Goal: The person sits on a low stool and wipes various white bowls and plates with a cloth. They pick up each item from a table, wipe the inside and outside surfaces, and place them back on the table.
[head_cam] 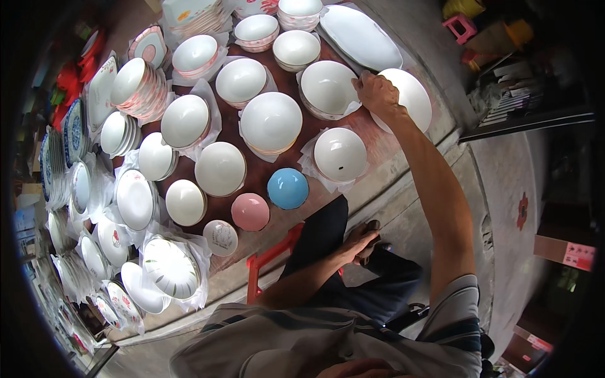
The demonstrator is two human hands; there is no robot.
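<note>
My right hand reaches to the far right of the table, its fingers curled at the right rim of a large white bowl that sits on sheets of thin paper. Partly behind my wrist lies a round white dish. Low near my knee, my left hand is closed around a dark brown object, mostly covered by the fingers. Between the hands stand a white bowl with a small dark spot and a blue bowl.
On the dark red tabletop stand a pink bowl, several stacks of white bowls and an oval platter. Paper-lined plates crowd the left side. A red plastic stool is beside my leg.
</note>
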